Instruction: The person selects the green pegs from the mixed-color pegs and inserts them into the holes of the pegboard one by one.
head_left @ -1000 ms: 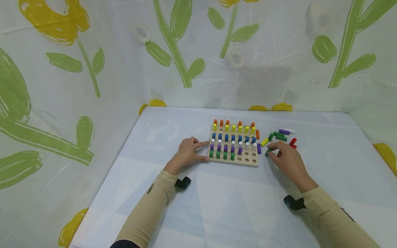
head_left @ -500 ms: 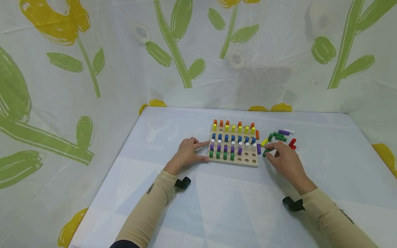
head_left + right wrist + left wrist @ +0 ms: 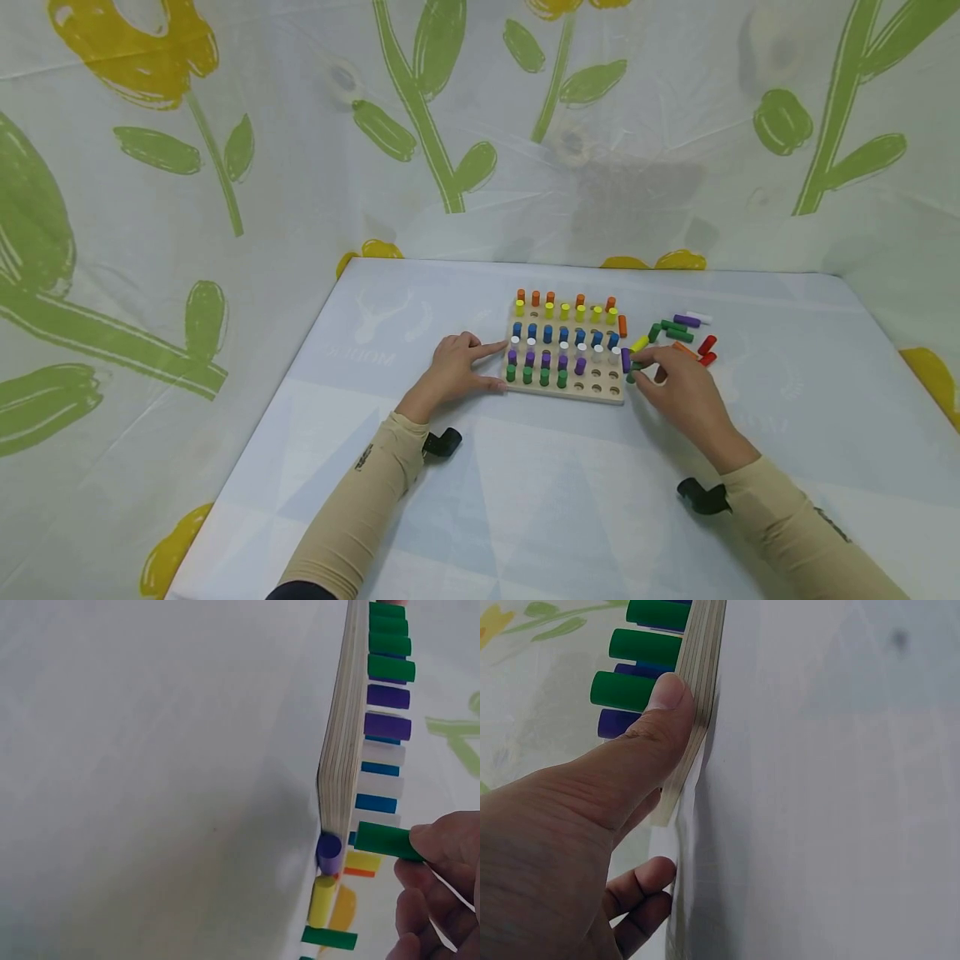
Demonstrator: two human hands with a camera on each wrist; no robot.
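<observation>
A wooden pegboard point(image 3: 588, 394) lies on the table with rows of coloured pegs standing in its holes. My left hand point(image 3: 456, 367) is at its left side, index finger stretched to the edge. In the left wrist view the thumb point(image 3: 656, 727) presses on the board's side by the green pegs. My right hand point(image 3: 693, 396) pinches a green peg point(image 3: 386, 840) between thumb and fingers, just off the board's right edge. The front row holds several green pegs point(image 3: 545, 377) at its left, with bare holes to their right. A purple peg point(image 3: 626, 360) is against the board's right edge.
Loose pegs lie right of the board: a yellow peg point(image 3: 639, 343), green pegs point(image 3: 678, 335), a purple peg point(image 3: 686, 320), a white peg point(image 3: 701, 317) and red pegs point(image 3: 707, 343). An orange peg point(image 3: 622, 325) touches the board's right side. A flowered curtain point(image 3: 300, 167) hangs behind the table.
My right hand has moved left toward the board with the green peg, uncovering an orange peg among the loose ones. The left hand and board have stayed put.
</observation>
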